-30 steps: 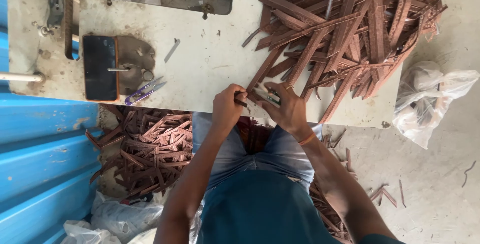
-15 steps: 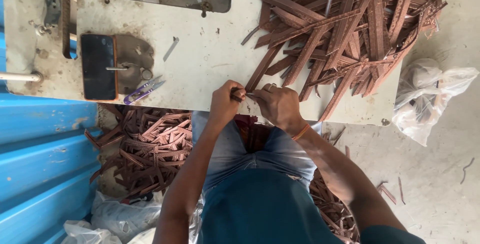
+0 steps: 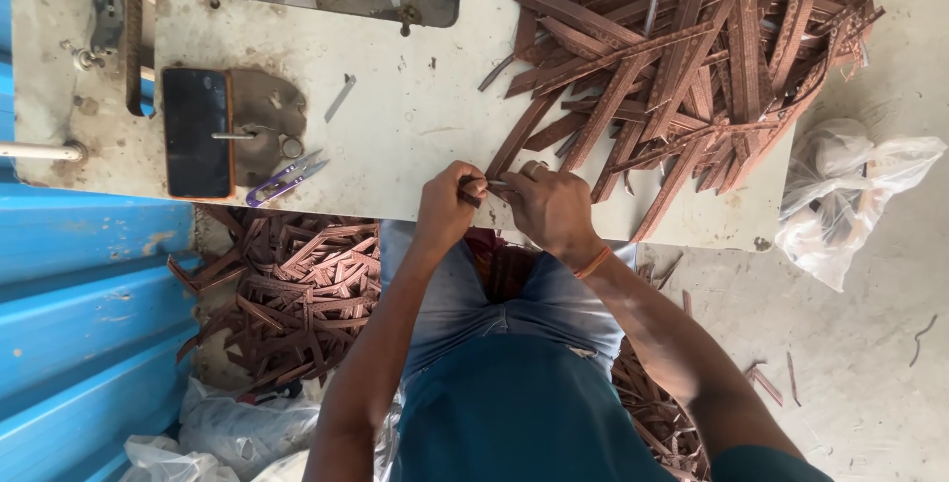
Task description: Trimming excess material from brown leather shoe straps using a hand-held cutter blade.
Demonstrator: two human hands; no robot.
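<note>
Head view, looking straight down at a pale work table [image 3: 415, 116] and the person's lap.

Left hand [image 3: 447, 207]: at the near table edge, centre of frame. Fingers curled tight, pinching one end of a small brown strip [image 3: 486, 187]. Right hand [image 3: 550, 207]: just beside the left, at its 3 o'clock, fingers also closed narrow on the same strip; an orange band sits on that wrist. The two hands touch or nearly touch at the fingertips. The strip lies between them at the table edge, mostly hidden by the fingers; its exact shape cannot be told.

At 1 o'clock from the hands: a large heap of brown strips [image 3: 682, 67], loosely criss-crossed, covering the far right part of the table. Nearest pieces of the heap reach just beside the right hand.

At 9 o'clock from the hands: purple-handled thread snips [image 3: 285, 179] lying flat near the table edge. Further toward 9 o'clock, a dark rectangular plate [image 3: 196, 132] with a grey metal plate beside it.

At 8 o'clock, below table level: second pile of brown strips on the floor [image 3: 297, 294]. At 3 o'clock: a clear plastic bag [image 3: 850, 195] on the concrete floor. Blue corrugated panel [image 3: 89, 324] along the left edge.
</note>
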